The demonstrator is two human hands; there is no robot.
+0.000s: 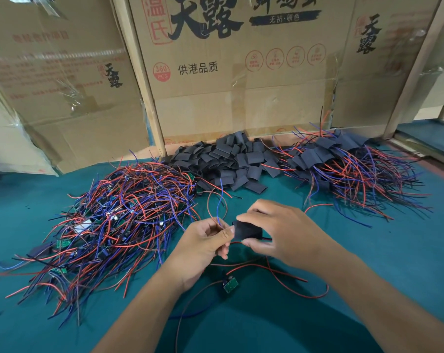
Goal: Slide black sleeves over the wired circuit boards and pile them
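My right hand (282, 233) pinches a flat black sleeve (247, 230) between thumb and fingers, above the table's middle. My left hand (205, 240) pinches thin red and blue wires (219, 207) at the sleeve's left end; a red wire comes out under the sleeve. The board inside cannot be seen. A bare green circuit board (230, 285) with long red wires lies on the cloth below my hands. A heap of unsleeved wired boards (114, 220) lies at the left, loose black sleeves (228, 161) are heaped at the back centre, and sleeved boards (343, 164) are piled at the right.
The table is covered in green cloth (368, 250). Upright cardboard boxes (241, 72) wall off the back edge, just behind the heaps. Loose red wire (302, 294) loops across the cloth near my right forearm.
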